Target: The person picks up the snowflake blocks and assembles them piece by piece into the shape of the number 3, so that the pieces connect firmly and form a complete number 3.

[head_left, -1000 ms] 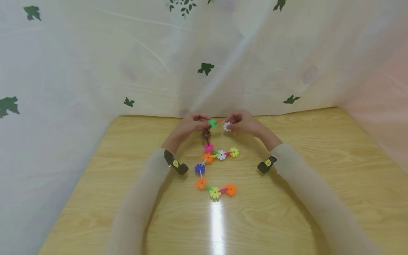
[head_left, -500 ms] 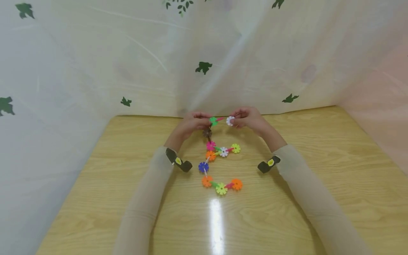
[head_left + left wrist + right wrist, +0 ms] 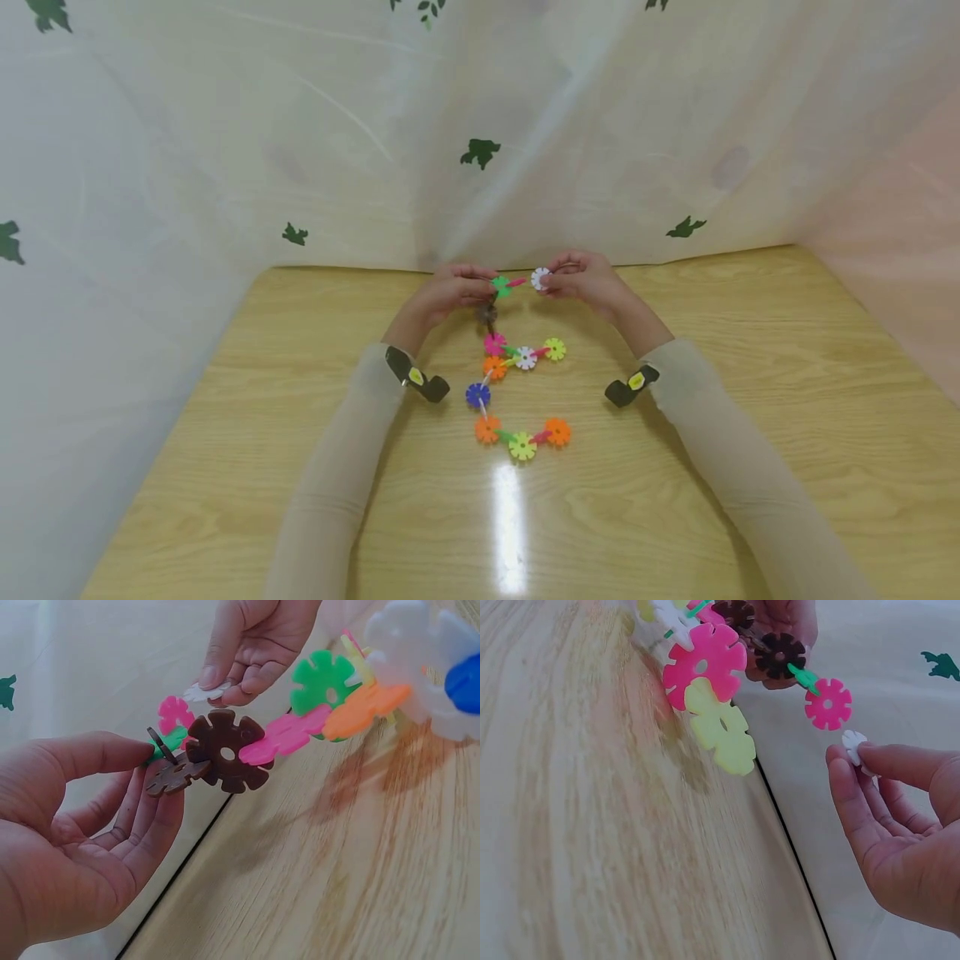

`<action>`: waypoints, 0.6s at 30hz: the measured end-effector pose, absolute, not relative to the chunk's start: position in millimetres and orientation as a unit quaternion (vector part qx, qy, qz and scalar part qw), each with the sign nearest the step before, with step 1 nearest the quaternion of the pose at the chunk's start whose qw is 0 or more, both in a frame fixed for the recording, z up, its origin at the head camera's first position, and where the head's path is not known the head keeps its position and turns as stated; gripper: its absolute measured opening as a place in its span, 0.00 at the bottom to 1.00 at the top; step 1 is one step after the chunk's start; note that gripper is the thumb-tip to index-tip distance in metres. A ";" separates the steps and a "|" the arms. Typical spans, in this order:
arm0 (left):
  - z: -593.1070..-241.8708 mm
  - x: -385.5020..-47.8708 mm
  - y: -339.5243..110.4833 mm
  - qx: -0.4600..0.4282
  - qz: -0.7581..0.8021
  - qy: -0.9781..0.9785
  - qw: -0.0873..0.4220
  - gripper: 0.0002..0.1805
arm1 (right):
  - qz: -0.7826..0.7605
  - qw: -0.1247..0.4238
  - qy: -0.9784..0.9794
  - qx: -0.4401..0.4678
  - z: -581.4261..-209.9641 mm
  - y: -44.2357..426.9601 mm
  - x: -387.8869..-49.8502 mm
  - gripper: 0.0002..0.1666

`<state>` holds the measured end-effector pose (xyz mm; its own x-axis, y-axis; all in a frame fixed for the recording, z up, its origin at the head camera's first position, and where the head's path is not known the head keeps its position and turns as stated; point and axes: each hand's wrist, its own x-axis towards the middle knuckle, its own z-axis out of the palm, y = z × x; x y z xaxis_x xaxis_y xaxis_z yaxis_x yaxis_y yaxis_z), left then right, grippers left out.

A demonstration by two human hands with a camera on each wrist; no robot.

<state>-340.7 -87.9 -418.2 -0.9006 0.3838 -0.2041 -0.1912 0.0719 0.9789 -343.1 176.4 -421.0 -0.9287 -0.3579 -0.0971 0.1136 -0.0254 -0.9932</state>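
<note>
My left hand [image 3: 442,298] pinches the far end of a chain of slotted snowflake discs at its green disc [image 3: 502,286]. Brown discs [image 3: 226,752] hang on just below, close by its fingertips. From the green disc a pink disc [image 3: 827,704] sticks out edge-on toward the right. Between thumb and fingers, my right hand [image 3: 588,279] pinches a loose white disc [image 3: 853,747]. A small gap separates that white disc from the pink one. The green disc is partly hidden by the left fingers in the left wrist view.
The chain runs down the wooden table [image 3: 247,433], with a side branch ending in a yellow disc [image 3: 554,348] and a lower branch ending in an orange disc [image 3: 557,432]. A blue disc [image 3: 477,395] joins the two parts. A pale curtain [image 3: 360,167] hangs behind the table.
My right hand has lifted the white disc slightly and lined it up near the pink disc. The lower chain appears a little farther right. My left hand keeps its pinch.
</note>
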 end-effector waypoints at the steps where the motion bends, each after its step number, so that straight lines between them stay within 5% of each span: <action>1: -418.6 -340.7 -88.2 0.069 0.678 0.700 0.213 0.19 | -0.711 0.170 0.676 -0.089 -420.7 176.0 -342.8 0.09; 18: -416.6 -338.2 -89.0 0.075 0.671 0.706 0.214 0.17 | -0.708 0.180 0.675 -0.103 -423.5 172.6 -341.0 0.10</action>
